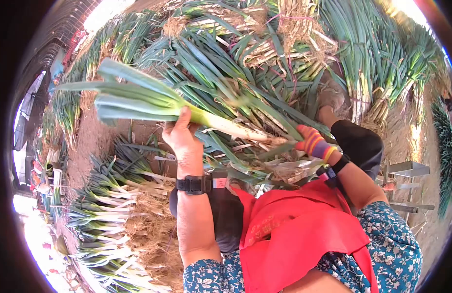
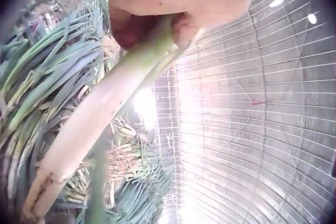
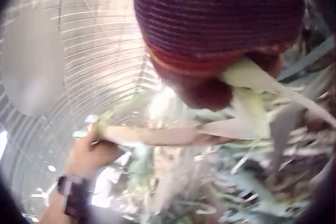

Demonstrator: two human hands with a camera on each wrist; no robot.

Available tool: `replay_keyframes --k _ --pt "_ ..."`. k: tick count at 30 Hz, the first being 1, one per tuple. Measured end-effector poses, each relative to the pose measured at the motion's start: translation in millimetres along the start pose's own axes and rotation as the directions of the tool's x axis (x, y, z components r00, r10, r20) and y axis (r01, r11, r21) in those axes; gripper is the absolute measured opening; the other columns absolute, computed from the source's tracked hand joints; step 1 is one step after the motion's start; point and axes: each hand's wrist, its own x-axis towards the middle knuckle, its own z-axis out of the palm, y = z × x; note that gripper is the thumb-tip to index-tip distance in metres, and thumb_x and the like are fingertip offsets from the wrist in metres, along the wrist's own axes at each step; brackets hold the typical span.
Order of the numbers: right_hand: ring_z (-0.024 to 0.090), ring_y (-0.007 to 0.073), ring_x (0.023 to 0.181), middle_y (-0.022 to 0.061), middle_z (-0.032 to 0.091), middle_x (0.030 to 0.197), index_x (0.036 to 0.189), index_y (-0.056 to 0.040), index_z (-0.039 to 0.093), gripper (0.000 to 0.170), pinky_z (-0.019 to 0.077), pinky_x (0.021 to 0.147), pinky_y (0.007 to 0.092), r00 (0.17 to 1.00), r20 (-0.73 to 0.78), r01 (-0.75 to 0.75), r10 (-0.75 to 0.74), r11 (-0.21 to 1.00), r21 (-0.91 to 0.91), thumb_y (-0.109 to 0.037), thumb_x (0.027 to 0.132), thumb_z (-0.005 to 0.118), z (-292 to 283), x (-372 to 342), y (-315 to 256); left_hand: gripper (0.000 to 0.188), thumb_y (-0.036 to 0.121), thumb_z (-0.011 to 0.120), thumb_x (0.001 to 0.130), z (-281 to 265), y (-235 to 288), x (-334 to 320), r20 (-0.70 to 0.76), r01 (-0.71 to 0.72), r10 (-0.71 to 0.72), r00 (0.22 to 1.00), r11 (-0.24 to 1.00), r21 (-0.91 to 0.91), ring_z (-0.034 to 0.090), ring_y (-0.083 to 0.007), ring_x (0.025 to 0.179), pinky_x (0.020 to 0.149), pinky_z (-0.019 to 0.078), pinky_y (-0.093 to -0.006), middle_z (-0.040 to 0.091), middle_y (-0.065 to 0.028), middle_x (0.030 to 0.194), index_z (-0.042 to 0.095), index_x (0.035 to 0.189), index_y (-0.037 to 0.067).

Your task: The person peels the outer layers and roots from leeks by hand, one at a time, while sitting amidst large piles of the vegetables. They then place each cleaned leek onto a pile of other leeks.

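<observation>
In left hand: one leek | right hand: leaf, count unclear

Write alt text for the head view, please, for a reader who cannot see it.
A bare left hand holds up a leek while the right hand, in a striped glove, pinches a leaf near the leek's pale end. More leeks lie piled at lower left; a red apron shows below the hands.

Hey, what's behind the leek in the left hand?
Behind that leek, the head view shows a heap of leeks and some brown ground; whatever it directly covers is hidden.
</observation>
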Motion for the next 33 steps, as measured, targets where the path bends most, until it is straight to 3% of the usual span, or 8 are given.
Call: replay_keyframes --k 5,7,11,12,17,24,28,33 --pt "0.060 0.0333 0.093 0.0185 0.064 0.090 0.105 -0.0059 0.057 0.040 0.0479 0.079 0.0415 0.953 0.062 -0.202 0.296 0.777 -0.597 -0.027 0.072 0.067 -2 -38 79 0.038 0.012 0.068 0.080 -20 12 5 0.114 0.030 -0.020 0.993 0.995 -0.092 0.058 -0.0223 0.088 0.075 0.0495 -0.0411 0.060 -0.0065 0.100 0.054 0.115 0.004" --pt "0.059 0.0331 0.095 0.0178 0.063 0.087 0.109 -0.0039 0.056 0.043 0.0467 0.082 0.0419 0.950 -0.300 -0.039 -0.082 0.925 -0.377 -0.031 0.076 0.064 -21 -18 14 0.039 0.012 0.067 0.080 -19 7 6 0.140 0.061 -0.045 0.989 0.991 -0.115 0.058 -0.0223 0.089 0.077 0.0492 -0.0414 0.059 -0.0064 0.101 0.053 0.116 0.003" --pt "0.059 0.0356 0.075 0.0198 0.060 0.076 0.105 0.0032 0.054 0.047 0.0468 0.072 0.0415 0.839 -0.305 0.412 -0.451 0.892 -0.184 -0.036 0.080 0.063 -38 19 -113 0.043 0.013 0.067 0.082 -4 1 2 0.248 0.124 -0.069 0.966 0.970 -0.211 0.057 -0.0218 0.097 0.082 0.0482 -0.0398 0.058 -0.0067 0.108 0.051 0.120 0.003" --pt "0.058 0.0355 0.067 0.0188 0.058 0.071 0.101 0.0025 0.053 0.046 0.0457 0.063 0.0427 0.650 -0.460 0.603 -0.605 0.779 -0.173 -0.037 0.080 0.064 -22 33 -120 0.043 0.013 0.067 0.082 -2 1 1 0.280 0.147 -0.073 0.957 0.956 -0.253 0.057 -0.0216 0.099 0.083 0.0480 -0.0393 0.058 -0.0070 0.110 0.051 0.121 0.003" --pt "0.056 0.0342 0.066 0.0186 0.055 0.075 0.093 -0.0014 0.051 0.035 0.0430 0.054 0.0433 0.860 -0.326 0.357 -0.393 0.919 -0.167 -0.030 0.077 0.065 -28 14 -151 0.031 0.020 0.065 0.084 1 4 -4 0.290 0.147 -0.116 0.950 0.985 -0.086 0.062 -0.0199 0.080 0.065 0.0535 -0.0330 0.062 -0.0070 0.098 0.057 0.109 0.003" --pt "0.058 0.0313 0.083 0.0166 0.059 0.095 0.119 0.0012 0.050 0.052 0.0462 0.065 0.0411 0.871 -0.210 0.319 -0.444 0.837 -0.445 -0.028 0.078 0.064 -7 -13 -128 0.030 0.020 0.064 0.082 14 -21 -8 0.089 0.175 -0.200 0.976 0.958 0.228 0.064 -0.0254 0.066 0.053 0.0550 -0.0374 0.060 -0.0132 0.086 0.055 0.099 -0.003" --pt "0.060 0.0223 0.096 0.0154 0.062 0.105 0.116 -0.0013 0.056 0.046 0.0483 0.079 0.0326 0.991 0.067 0.077 -0.113 0.912 0.404 -0.031 0.083 0.065 -12 3 -111 0.025 0.015 0.054 0.084 23 -24 -12 0.166 0.186 -0.223 0.960 0.959 0.212 0.066 -0.0298 0.068 0.057 0.0562 -0.0398 0.061 -0.0162 0.084 0.053 0.097 -0.006" --pt "0.054 0.0074 0.076 0.0057 0.064 0.084 0.109 0.0025 0.060 0.046 0.0467 0.069 0.0244 0.997 0.031 -0.003 -0.064 0.400 0.917 -0.026 0.076 0.073 -34 78 -134 0.030 0.015 0.051 0.084 31 -25 -18 0.433 0.298 -0.331 0.838 0.944 0.144 0.063 -0.0284 0.089 0.076 0.0540 -0.0417 0.061 -0.0152 0.099 0.054 0.106 -0.005"
